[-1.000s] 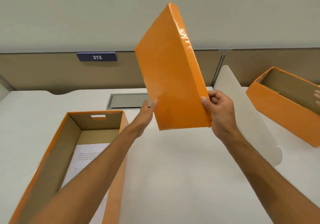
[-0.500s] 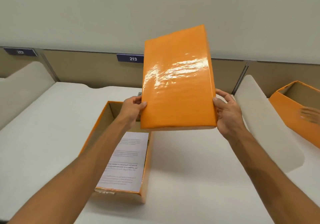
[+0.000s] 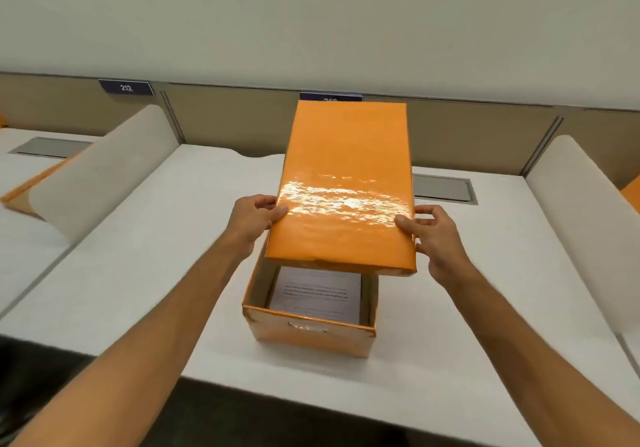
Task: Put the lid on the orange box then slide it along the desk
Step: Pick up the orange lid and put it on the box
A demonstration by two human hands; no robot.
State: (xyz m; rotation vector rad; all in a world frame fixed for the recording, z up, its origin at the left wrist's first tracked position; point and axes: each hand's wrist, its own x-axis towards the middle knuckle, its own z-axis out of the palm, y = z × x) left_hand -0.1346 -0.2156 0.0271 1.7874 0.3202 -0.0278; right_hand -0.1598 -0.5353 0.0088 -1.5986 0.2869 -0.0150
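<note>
A glossy orange lid (image 3: 343, 183) hangs flat-side up over the open orange box (image 3: 311, 334), covering its far part and tilted up at the near end. My left hand (image 3: 252, 219) grips the lid's left edge and my right hand (image 3: 433, 235) grips its right edge. The box stands on the white desk (image 3: 138, 273), near the front edge. Printed paper sheets (image 3: 317, 294) lie inside the box, visible under the lid's near edge.
White curved dividers stand at the left (image 3: 100, 176) and right (image 3: 585, 225) of the desk. A grey hatch (image 3: 445, 188) is set in the desk behind the lid. A beige back panel carries a sign 212 (image 3: 126, 87). More orange shows on the left neighbouring desk (image 3: 31, 183).
The lid has turned from upright to nearly flat and come down over the box. My view has swung left, so the box now sits in the middle.
</note>
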